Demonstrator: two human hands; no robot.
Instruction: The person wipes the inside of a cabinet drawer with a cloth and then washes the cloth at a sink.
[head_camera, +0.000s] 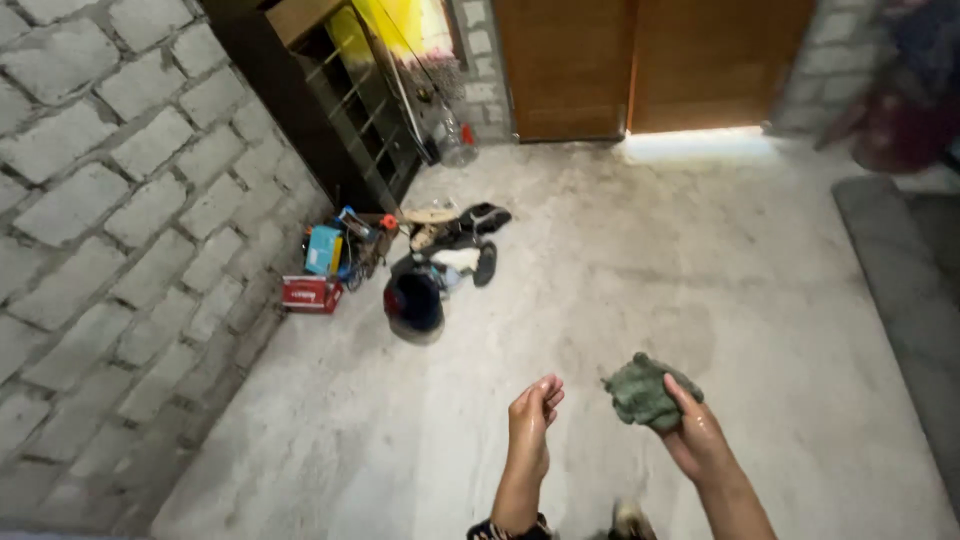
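A grey block wall is seen running along the far left, with a red box and a blue box lying at its foot, well away from the fingers. A dark helmet is seen resting on the concrete floor beyond the fingertips, beside scattered shoes. The left hand is being held upright with its forearm rising from below; its fingers are being kept released, loosely curved, gripping nothing and touching nothing. Just to the right of those fingers, apart from them, a crumpled green cloth is being grasped by the right hand, whose fingers are being wrapped around the cloth's lower right side. Wooden doors are seen standing far beyond.
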